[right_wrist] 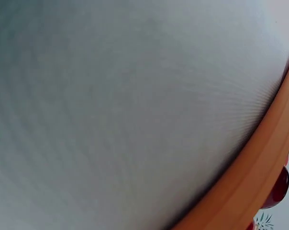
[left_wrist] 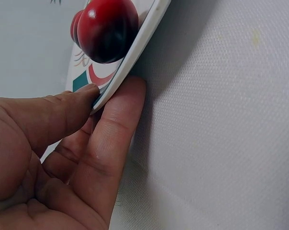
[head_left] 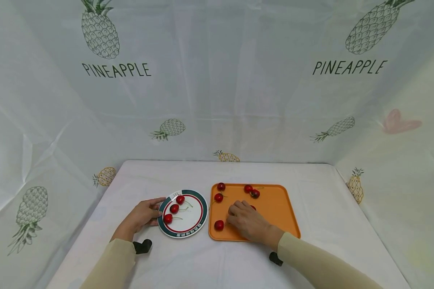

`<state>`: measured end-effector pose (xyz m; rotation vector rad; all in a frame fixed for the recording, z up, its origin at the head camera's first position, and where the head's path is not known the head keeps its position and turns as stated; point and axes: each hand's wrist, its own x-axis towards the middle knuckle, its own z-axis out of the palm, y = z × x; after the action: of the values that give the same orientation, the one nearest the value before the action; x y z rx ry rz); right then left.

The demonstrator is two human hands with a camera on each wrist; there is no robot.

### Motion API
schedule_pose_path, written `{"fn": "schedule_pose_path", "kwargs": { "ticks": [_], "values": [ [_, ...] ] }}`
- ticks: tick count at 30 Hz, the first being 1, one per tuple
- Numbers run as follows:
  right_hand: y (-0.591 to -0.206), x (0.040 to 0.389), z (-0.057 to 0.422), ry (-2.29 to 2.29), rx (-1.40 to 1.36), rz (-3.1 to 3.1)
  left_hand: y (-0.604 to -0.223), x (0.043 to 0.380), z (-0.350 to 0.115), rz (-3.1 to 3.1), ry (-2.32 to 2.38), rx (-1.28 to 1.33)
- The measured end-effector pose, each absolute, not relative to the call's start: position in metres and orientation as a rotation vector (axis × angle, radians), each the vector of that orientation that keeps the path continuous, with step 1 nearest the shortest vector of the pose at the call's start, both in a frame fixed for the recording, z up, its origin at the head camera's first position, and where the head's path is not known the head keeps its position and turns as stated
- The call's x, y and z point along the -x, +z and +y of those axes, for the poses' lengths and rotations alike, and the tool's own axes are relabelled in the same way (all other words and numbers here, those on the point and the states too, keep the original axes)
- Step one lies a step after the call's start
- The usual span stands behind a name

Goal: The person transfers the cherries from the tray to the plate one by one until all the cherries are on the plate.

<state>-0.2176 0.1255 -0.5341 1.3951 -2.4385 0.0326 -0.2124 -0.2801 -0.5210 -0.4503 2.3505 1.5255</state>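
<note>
At the left of the table my left hand [head_left: 143,214] grips the rim of a white plate [head_left: 191,200] with a green band, thumb on top and fingers beneath. Three red cherries [head_left: 174,208] with stems lie on the plate; one cherry [left_wrist: 108,28] is large in the left wrist view. My right hand [head_left: 247,222] is over an orange tray [head_left: 278,212], fingers bent down towards its surface. Its fingertips are hidden, so I cannot tell whether they hold a cherry. A cherry [head_left: 219,225] lies just left of it, and another [head_left: 253,207] shows partly behind the hand.
More cherries lie along the tray's far side: two at its left [head_left: 218,197] and a touching pair [head_left: 254,194] near the middle. A white cloth [head_left: 159,176] covers the table, and a pineapple-print curtain [head_left: 217,92] hangs behind. Black straps [head_left: 142,246] sit at both wrists.
</note>
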Motion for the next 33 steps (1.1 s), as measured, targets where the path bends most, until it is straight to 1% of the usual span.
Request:
{"fn": "schedule_pose_path", "kwargs": {
  "ticks": [5,20,33],
  "values": [
    [-0.535,0.218,0.124,0.091,-1.356,-2.388,-0.522,0.212,-0.279,2.352,1.527,0.455],
    [-0.523,0.224,0.11,0.102,-1.198,-2.323,-0.521,0.21,-0.279,2.351,1.545,0.449],
    [-0.512,0.225,0.069,0.118,-1.22,-2.418,-0.519,0.211,-0.281,2.331,1.559,0.42]
  ]
}}
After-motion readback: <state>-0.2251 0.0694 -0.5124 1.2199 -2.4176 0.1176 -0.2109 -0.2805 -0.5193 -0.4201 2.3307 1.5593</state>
